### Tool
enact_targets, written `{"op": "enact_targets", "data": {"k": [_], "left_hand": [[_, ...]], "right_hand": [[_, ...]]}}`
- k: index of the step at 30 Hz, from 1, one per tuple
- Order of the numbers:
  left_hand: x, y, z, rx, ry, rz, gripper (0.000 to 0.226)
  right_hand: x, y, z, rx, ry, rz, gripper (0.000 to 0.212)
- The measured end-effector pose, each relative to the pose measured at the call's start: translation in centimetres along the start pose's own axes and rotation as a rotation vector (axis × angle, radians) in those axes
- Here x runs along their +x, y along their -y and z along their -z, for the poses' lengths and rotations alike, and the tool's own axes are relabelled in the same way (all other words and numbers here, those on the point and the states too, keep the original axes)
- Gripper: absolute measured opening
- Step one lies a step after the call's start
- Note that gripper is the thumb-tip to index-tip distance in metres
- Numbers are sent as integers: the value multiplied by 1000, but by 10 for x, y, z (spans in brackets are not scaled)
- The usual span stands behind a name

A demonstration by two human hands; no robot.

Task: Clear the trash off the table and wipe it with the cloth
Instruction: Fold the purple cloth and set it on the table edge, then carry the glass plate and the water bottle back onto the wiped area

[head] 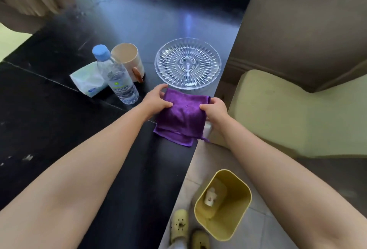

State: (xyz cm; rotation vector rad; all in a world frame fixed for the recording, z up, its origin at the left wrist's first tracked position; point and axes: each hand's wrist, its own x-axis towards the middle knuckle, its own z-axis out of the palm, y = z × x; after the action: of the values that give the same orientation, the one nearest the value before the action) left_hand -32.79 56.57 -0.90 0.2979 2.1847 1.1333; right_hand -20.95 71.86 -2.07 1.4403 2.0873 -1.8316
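Note:
A folded purple cloth [181, 117] hangs between my two hands just above the right edge of the black table [59, 119]. My left hand [155, 100] pinches its left upper corner, thumb on top. My right hand [215, 109] pinches its right edge. The cloth's lower edge droops onto the table near the edge. A yellow trash bin [236, 227] stands on the floor at the lower right, with a crumpled piece of trash [210, 197] inside.
On the table stand a water bottle [117, 78] with a blue cap, a beige mug [129, 60], a tissue pack [88, 80] and a clear glass plate [187, 63]. A pale green chair [288, 113] is at the right. My yellow clogs [179, 227] are on the tiled floor.

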Motion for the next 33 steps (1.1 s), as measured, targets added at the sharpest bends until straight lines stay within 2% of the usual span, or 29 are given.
{"op": "enact_targets", "data": {"k": [1,3,6,8,10,14,16,18,20,21,23,25,26,28,31,33], "left_hand": [[7,3,-3,43,-33,4,73],[17,8,-8,111,-73,20,71],[25,13,-14,108,-117,48,70],[31,15,-14,52,-133,91,69],[40,12,-11,-118,-150,141,71],[62,-5,-9,-452,-226,216,68],[72,-12,-9,-562,-208,254,62],[78,-17,-13,-555,-184,265,40],[81,-20,-17,-517,-200,283,11],[79,-23,-18,-509,-214,283,5],[81,-26,-19,-522,-219,273,23],[78,-30,-19,-547,-230,270,27],[74,-32,-19,-580,-246,267,25],[64,-39,-19,-620,-295,251,6],[55,-43,-16,-730,-348,214,48],[46,-51,-10,-782,-393,168,49]], "right_hand": [[7,1,-2,-42,-29,9,12],[11,5,-3,-148,-72,23,11],[21,5,-3,-301,-101,28,28],[28,6,-2,-372,-107,33,33],[36,12,4,-392,-113,35,39],[61,34,15,-270,-160,58,33],[72,45,17,-86,-148,14,36],[83,52,16,114,-111,-62,30],[88,56,14,220,-88,-105,14],[88,57,14,243,-60,-109,7],[89,56,16,255,-4,-93,22],[87,54,17,325,-1,-66,27],[86,51,18,349,-25,-40,26],[79,50,21,341,-56,22,21],[66,56,31,329,28,126,20],[52,68,40,342,83,191,19]]}}
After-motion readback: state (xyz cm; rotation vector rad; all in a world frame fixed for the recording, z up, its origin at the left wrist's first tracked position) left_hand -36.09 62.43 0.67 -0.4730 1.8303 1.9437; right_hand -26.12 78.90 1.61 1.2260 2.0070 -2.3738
